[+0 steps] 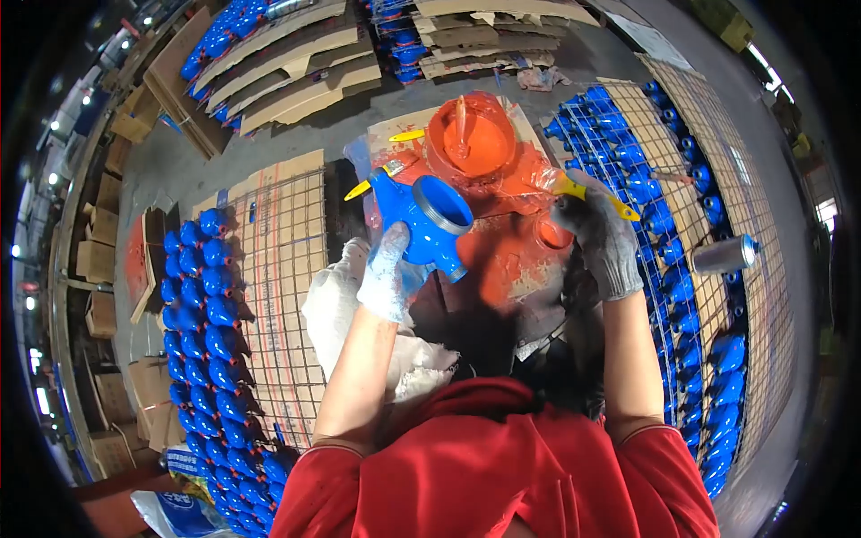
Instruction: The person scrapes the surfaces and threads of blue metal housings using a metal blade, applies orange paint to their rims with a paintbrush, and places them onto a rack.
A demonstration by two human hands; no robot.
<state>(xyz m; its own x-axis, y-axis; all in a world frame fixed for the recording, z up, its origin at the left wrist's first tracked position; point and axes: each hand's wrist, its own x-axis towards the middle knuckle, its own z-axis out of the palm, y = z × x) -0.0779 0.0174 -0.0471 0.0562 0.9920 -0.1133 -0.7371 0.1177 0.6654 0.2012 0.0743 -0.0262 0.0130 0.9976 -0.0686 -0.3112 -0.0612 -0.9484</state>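
My gloved left hand [387,272] grips a glossy blue water meter body [417,221], tilted so that its wide threaded opening faces up and right. Its short side spout points down. My gloved right hand [608,240] is closed around a paintbrush [587,192] with a yellow handle and red-coated bristles, to the right of the meter body. Beyond both hands stands a paint bucket [433,134] of orange-red paint, with another brush [463,125] standing in it. A small red-coated pot [554,235] sits close to my right hand.
Rows of blue meter bodies lie at left [220,309] and on wire mesh at right [641,184]. A spray can [723,255] rests on the right mesh. Stacked cardboard sheets [309,67] stand behind. A white cloth [336,305] lies beside my left forearm.
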